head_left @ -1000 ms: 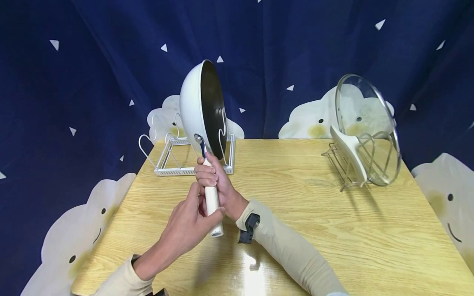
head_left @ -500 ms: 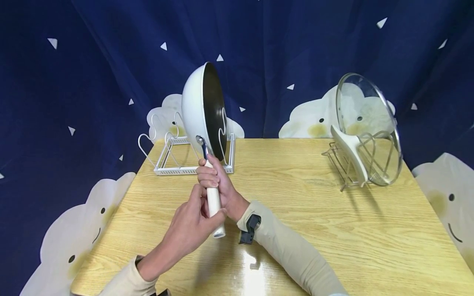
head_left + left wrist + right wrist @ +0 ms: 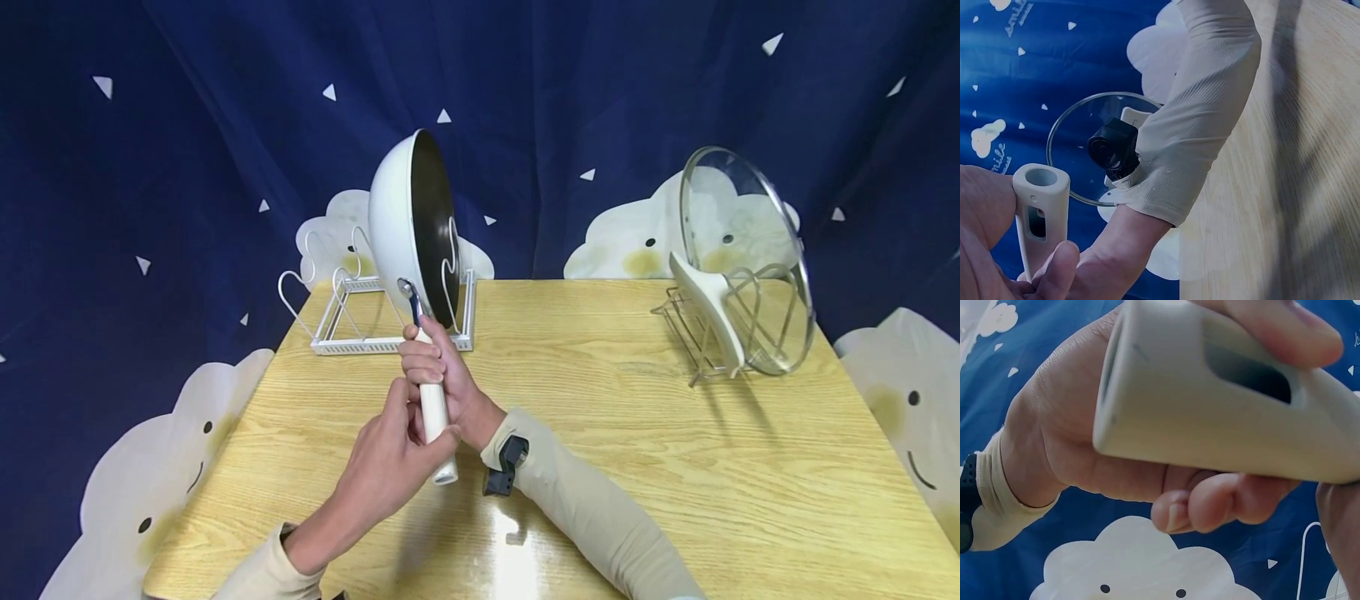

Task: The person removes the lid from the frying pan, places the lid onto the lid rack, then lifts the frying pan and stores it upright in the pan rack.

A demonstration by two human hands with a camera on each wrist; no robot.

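Observation:
In the head view a white wok (image 3: 392, 217) with a dark inside stands on edge, its opening facing right. It is at the white wire rack (image 3: 352, 346), with one rack wire in front of its dark inside; contact below is hard to see. My right hand (image 3: 446, 379) grips the upper part of its white handle (image 3: 433, 412), near the metal joint. Lower down, my left hand (image 3: 390, 458) holds the handle, thumb on the near side. In the right wrist view the left fingers (image 3: 1210, 500) curl beneath the handle. The handle's hollow end shows in the left wrist view.
At the table's right, a glass lid (image 3: 738, 208) with a white handle (image 3: 708, 300) stands upright in a small metal rack (image 3: 693, 350). The wooden table (image 3: 570, 367) backs onto a blue curtain (image 3: 525, 100) with cloud and triangle prints.
The wok has shifted very slightly right and down, with both hands staying on its handle. The rack and the glass lid have not moved.

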